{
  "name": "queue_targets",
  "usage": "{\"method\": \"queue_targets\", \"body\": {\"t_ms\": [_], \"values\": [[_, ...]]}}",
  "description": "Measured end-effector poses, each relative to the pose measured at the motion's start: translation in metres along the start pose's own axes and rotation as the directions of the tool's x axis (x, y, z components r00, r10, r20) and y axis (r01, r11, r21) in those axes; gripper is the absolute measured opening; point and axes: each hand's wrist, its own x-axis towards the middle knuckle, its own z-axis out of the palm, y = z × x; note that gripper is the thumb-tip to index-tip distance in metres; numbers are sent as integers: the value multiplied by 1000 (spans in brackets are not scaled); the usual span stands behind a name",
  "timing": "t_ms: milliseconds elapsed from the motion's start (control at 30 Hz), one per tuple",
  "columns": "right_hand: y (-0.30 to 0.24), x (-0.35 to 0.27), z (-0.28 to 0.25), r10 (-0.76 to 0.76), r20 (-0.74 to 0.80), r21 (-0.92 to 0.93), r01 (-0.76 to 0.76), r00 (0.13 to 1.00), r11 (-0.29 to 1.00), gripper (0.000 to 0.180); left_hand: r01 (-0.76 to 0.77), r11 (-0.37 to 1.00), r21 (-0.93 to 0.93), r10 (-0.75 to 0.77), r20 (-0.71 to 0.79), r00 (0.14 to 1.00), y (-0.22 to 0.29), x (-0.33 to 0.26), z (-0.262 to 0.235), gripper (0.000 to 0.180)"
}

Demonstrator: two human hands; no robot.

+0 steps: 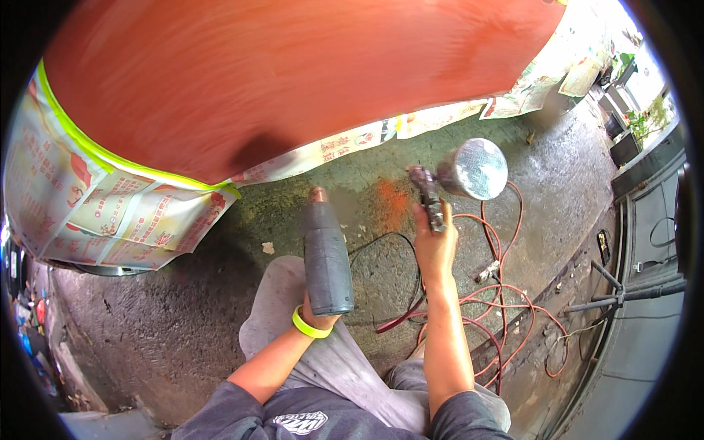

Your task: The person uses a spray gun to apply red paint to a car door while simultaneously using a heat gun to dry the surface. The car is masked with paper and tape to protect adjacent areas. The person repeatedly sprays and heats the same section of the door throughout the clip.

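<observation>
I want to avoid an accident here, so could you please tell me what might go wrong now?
The heat gun in the left hand, if hot, might ignite any fumes from the spray gun in the right hand. It could also scorch the masking paper. The red hose lies in loose loops and might trip the person.

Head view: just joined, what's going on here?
A person faces a large orange-red panel edged with printed paper. Their left hand, mostly hidden, holds what looks like a dark heat gun, its copper-coloured nozzle toward the panel. Their right hand grips what looks like a spray gun with a metal cup. Neither tool appears to touch the panel. Red hose lies on the floor.
</observation>
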Motion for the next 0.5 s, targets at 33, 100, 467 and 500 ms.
{"method": "queue_targets", "body": {"t_ms": [33, 100, 467, 500], "values": [[9, 2, -2, 74, -18, 25, -74, 997, 997, 36, 128, 763, -634, -224, -74, 972, -3, 2, 1, 49], [3, 2, -9, 81, -61, 37, -79, 995, 996, 37, 152, 86, -985, -449, 98, 888, -6, 0, 0, 43], [-79, -22, -15, -30, 323, 158, -22, 946, 987, 41, -341, -937, -81, -317, 611, 726, -84, -38, 2, 54], [-84, -24, -17, -82, 351, 200, 11, 933, 980, 44, -383, -923, 22, -285, 630, 723, -90, -39, 2, 54]]}}
